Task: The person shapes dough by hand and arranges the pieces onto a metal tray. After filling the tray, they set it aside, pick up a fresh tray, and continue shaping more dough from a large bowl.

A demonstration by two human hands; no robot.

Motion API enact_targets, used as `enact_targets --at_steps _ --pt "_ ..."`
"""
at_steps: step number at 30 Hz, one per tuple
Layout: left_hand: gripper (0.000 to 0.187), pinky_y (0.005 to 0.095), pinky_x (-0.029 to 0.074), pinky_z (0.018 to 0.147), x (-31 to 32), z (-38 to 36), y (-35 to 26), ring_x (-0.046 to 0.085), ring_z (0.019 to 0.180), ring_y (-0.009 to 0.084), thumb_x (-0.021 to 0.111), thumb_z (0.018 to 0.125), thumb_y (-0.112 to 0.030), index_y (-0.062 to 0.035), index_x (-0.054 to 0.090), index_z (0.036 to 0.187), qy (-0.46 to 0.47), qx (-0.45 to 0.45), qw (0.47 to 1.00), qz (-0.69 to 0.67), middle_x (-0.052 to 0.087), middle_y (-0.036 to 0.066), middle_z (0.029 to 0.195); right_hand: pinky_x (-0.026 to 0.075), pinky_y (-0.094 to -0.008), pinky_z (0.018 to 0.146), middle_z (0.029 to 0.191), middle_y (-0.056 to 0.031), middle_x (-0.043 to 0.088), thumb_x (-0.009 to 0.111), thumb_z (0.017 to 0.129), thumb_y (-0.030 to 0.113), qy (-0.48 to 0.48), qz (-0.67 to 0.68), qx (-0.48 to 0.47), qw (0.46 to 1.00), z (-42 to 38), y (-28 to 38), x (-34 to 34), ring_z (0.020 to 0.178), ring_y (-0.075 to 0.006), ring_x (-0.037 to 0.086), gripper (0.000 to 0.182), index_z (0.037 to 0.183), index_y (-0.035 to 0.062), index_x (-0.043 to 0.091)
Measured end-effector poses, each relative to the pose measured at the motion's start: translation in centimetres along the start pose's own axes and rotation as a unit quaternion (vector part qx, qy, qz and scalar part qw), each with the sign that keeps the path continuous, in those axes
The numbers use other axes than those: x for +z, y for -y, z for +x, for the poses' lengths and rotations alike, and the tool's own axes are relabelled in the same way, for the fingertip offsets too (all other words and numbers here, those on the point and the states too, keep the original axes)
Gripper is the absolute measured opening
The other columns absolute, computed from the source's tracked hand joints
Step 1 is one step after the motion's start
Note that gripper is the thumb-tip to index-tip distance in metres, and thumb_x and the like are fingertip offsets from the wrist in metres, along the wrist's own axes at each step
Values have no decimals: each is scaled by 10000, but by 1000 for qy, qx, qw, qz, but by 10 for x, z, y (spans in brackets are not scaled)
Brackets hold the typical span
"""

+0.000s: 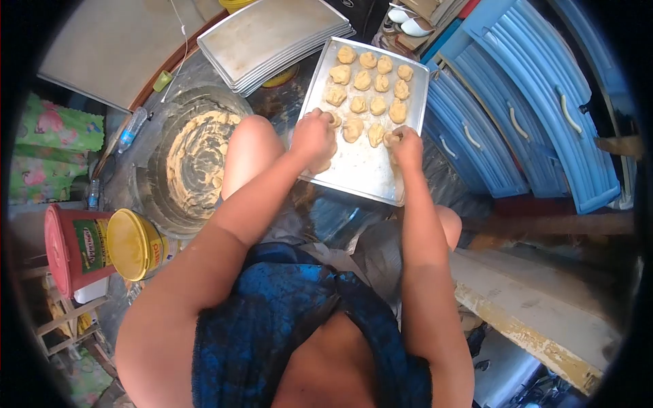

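Note:
A metal tray (354, 175) lies in front of me, with several lumps of pale dough (362, 81) in rows over its far and middle part. At the tray's left edge is my left hand (314, 141), its fingers curled, with dough showing beside the fingertips and below the palm. My right hand (407, 145) is over the right side, its fingers pinched on a small piece of dough (391, 138) near the end of the closest row. The near part of the tray shows bare, smeared metal.
A large round basin (153, 178) with dough smeared inside stands left of my knee. Stacked trays (269, 41) lie beyond it. A yellow bucket (129, 245) and a red bucket (68, 248) stand at the left. Blue drawers (503, 115) are at the right, above a worn wooden bench (524, 299).

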State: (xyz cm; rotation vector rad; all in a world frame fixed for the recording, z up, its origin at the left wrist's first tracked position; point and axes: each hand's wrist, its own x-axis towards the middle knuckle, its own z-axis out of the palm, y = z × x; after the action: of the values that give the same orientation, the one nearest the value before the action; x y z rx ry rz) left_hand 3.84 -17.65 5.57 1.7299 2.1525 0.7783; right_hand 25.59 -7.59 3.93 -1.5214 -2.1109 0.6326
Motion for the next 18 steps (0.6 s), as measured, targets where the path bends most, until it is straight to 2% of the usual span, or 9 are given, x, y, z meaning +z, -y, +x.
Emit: enact_targets --at_steps 4,5,8,9,11,12,13,14,18 --pt "261 407 447 799 -6 -7 24 545 914 356 598 715 -129 -31 587 957 31 -33 999 -24 538 199 984 460 -385 790 911 -172 600 717 663 284 -6 -7 38 999 -6 -2 -13 882 -332 581 343 893 48 620" --pt "327 402 448 806 -6 -9 25 541 931 364 609 703 -139 -32 574 1010 44 -44 998 -25 536 203 1003 458 -393 806 987 -172 581 737 640 343 17 -68 52 996 -9 0 -24 930 -337 569 457 963 51 596" --pt "389 404 451 803 -7 -19 20 545 934 359 626 700 -164 -38 554 1060 106 -51 993 -26 537 205 997 457 -394 819 1055 -171 555 758 603 371 74 -101 75 989 -30 -18 -25 969 -346 553 558 1017 49 570" --pt "389 404 451 803 -7 -24 18 545 934 359 626 700 -164 -38 554 1060 109 -47 992 -29 537 205 997 458 -384 821 1017 -178 577 748 611 339 89 -122 72 986 -36 -17 -22 957 -333 567 524 1002 39 569" --pt "393 409 454 787 -10 -34 15 559 912 358 644 698 -194 -32 544 1041 143 55 988 -20 551 208 985 461 -380 817 991 -183 591 731 624 314 108 -126 92 982 -41 -15 -18 939 -325 579 490 996 38 570" --pt "393 409 454 787 -5 -35 18 559 912 358 644 698 -194 -32 544 1041 144 58 988 -20 551 208 985 464 -377 812 966 -189 605 714 638 288 131 -125 107 978 -45 -9 -14 920 -317 590 455 990 38 571" --pt "385 409 455 783 1 -33 23 563 906 356 645 702 -202 -30 541 1030 150 34 988 -22 561 207 977 471 -370 792 918 -195 626 679 657 232 136 -111 160 971 -52 14 -14 896 -312 605 390 972 29 571" --pt "379 409 455 779 7 -30 29 567 901 355 646 706 -210 -28 537 1020 154 10 988 -26 570 206 970 488 -359 739 889 -197 634 699 655 197 128 -52 136 981 -55 2 4 840 -298 626 360 941 21 568" --pt "346 408 455 774 0 -28 28 564 906 353 642 713 -197 -27 535 996 149 -44 988 -25 579 205 963 498 -315 660 820 -170 638 726 675 145 50 215 125 967 -81 52 30 724 -237 635 352 937 -4 544"
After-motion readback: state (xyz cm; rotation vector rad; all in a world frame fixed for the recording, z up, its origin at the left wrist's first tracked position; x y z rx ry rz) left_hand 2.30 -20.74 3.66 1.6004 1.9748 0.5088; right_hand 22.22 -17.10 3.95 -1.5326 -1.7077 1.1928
